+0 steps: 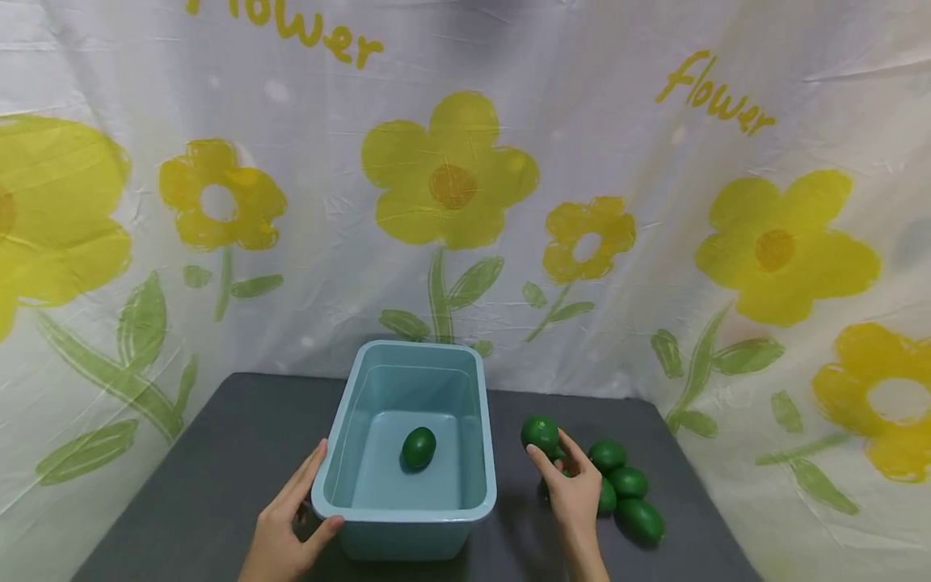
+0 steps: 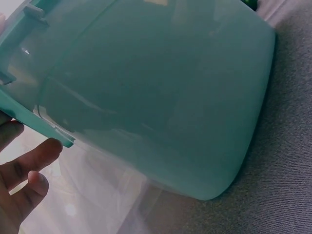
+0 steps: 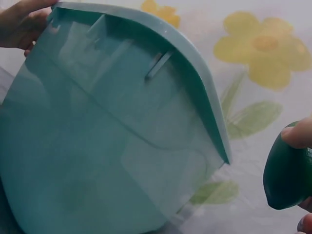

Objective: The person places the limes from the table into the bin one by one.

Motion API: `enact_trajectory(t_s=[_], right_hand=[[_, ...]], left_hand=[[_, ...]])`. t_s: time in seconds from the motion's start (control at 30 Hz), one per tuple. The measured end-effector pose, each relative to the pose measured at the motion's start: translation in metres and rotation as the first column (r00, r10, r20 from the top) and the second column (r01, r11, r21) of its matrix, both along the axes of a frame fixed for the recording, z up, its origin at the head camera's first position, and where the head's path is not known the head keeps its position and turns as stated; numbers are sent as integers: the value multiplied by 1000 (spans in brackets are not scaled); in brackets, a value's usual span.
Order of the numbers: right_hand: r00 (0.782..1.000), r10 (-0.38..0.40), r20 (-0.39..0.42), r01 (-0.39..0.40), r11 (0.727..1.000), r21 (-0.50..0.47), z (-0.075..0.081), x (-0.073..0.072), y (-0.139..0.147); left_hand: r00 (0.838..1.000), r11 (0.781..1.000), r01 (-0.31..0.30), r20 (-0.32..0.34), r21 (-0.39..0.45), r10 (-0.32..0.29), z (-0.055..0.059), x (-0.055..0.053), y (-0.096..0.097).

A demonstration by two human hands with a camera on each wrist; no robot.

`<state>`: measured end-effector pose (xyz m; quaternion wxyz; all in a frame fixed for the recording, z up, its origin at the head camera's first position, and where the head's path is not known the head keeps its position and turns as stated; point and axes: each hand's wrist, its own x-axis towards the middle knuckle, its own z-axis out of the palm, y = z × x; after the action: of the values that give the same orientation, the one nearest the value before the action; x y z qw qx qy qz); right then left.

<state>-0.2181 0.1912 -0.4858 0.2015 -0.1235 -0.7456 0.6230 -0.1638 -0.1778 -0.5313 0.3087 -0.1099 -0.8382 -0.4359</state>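
My right hand (image 1: 576,489) holds a dark green, glossy lime (image 1: 540,435) between thumb and fingers, above the table and right of a pale blue plastic bin (image 1: 490,453). In the right wrist view, the held lime (image 3: 285,170) shows a blunt pointed end beside the thumb. One lime (image 1: 419,449) lies on the bin's floor. My left hand (image 1: 287,517) grips the bin's near left corner, thumb at the front rim and fingers along the left side. Fingers (image 2: 46,153) touch the rim edge in the left wrist view.
Several more limes (image 1: 629,482) lie in a group on the dark grey table (image 1: 272,412), right of the bin and partly behind my right hand. A white curtain (image 1: 313,242) with yellow flowers hangs behind the table and along both sides.
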Motion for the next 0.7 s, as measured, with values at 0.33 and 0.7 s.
enact_trajectory(t_s=[0.33, 0.7], right_hand=[[997, 2, -81, -2, 1000, 2, 18, -6, -9], [989, 22, -144, -24, 1000, -11, 31, -10, -18]], left_hand=[[998, 998, -44, 39, -35, 45, -1, 2, 0], [999, 998, -44, 30, -36, 45, -1, 0, 0]])
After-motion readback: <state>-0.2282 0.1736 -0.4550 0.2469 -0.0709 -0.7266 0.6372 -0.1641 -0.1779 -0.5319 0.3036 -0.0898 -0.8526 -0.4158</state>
